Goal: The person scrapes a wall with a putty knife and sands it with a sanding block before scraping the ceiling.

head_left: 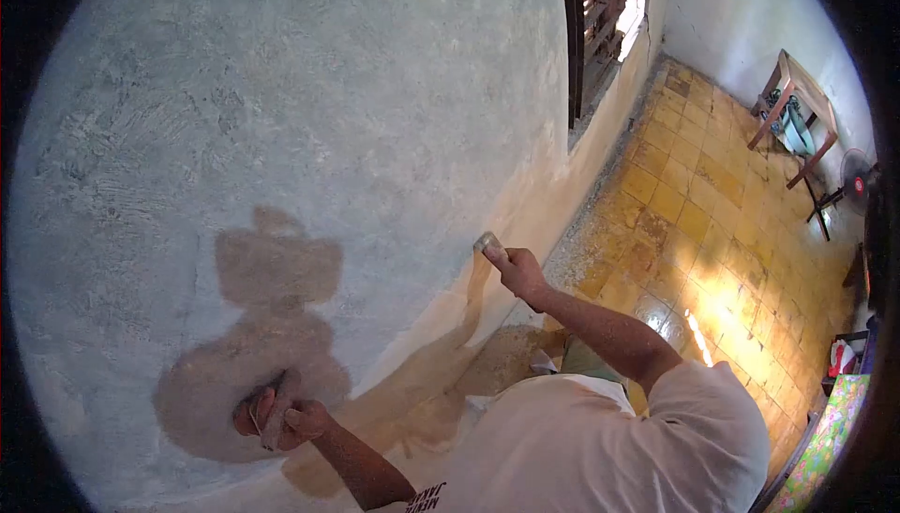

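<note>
My right hand is raised at the grey wall, fingers wrapped around a short, pale, blunt-ended tool. Its end points up and left, right at the wall surface in this view. Lower left, my left hand is closed close to the wall, around a small pale, thin-edged object; its kind cannot be made out. A dark shadow of a head and shoulders falls on the plaster above and around the left hand. My light shirt fills the bottom of the view.
A louvred window is set in the wall at the upper right. Yellow floor tiles run along its foot, with pale debris near the base. Farther right stand a wooden stool, a fan and a floral cloth.
</note>
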`<state>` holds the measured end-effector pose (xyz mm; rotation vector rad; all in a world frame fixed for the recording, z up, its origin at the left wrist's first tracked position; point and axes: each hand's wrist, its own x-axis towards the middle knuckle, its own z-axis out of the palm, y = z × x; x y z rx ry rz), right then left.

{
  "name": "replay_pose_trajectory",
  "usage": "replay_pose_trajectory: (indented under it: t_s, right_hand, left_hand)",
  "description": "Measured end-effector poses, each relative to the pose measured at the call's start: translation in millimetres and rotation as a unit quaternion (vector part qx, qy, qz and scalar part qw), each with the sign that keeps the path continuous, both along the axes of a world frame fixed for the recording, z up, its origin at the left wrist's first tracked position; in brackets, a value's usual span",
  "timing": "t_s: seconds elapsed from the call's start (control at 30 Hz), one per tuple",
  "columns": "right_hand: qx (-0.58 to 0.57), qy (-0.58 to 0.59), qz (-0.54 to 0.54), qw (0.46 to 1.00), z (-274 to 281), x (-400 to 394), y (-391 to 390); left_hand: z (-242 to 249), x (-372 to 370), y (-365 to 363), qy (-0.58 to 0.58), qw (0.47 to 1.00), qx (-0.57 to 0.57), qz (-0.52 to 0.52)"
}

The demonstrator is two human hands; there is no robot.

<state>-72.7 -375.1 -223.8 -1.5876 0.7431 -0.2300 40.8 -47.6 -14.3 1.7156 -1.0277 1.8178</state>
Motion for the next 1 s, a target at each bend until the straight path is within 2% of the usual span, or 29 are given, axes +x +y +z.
replay_pose_trajectory:
  t_s: [0.1,0.17,0.3,0.37,0.4,0.47,0.57,0.63,0.77,0.87,0.93,1.0]
  right_hand:
    - [-0.017,0.002,-0.006,1.0,-12.9,-20.2,10.4]
    - [0.043,0.037,-0.034,0.998,-26.1,-35.8,19.7]
    - [0.03,0.079,-0.022,0.996,-43.6,-54.0,32.8]
    - [-0.165,-0.077,0.0,0.983,-69.5,-39.4,24.2]
    - [-0.164,-0.074,-0.001,0.984,-53.6,-26.7,17.1]
    - [0.028,-0.024,-0.044,0.998,1.8,6.9,5.0]
    - [0.015,-0.015,-0.03,0.999,6.1,-4.5,3.7]
    - [0.01,0.015,-0.032,0.999,-8.1,-18.9,6.9]
    - [0.01,0.069,-0.007,0.998,-28.8,-55.1,24.8]
    - [-0.061,-0.005,0.001,0.998,-14.8,-27.8,20.1]
    - [-0.05,-0.014,-0.003,0.999,3.4,-7.7,9.5]
    - [-0.029,-0.046,-0.015,0.998,29.3,4.2,0.8]
  left_hand:
    - [-3.4,0.1,3.9,0.002,1.0,-0.014,-0.003]
    - [-3.2,-0.2,4.5,0.006,1.0,-0.018,-0.006]
    - [-2.6,0.1,6.9,0.015,1.0,0.009,0.003]
    - [-2.7,0.0,7.9,0.023,1.0,0.008,0.013]
    - [0.0,-1.0,6.2,0.019,0.999,0.025,0.013]
    - [-0.6,-3.8,3.6,0.017,0.999,0.042,0.01]
    - [-3.9,-0.3,-1.7,0.015,1.0,0.021,0.01]
    - [-10.9,1.0,-1.8,0.031,0.998,-0.056,-0.016]
    - [-4.1,-1.1,2.2,0.012,1.0,0.001,0.002]
    - [-1.4,-4.2,6.0,-0.001,0.999,0.039,0.018]
    - [-4.0,-5.0,4.6,0.013,0.999,-0.003,0.035]
    - [-3.1,-2.9,8.5,0.005,1.0,0.001,0.026]
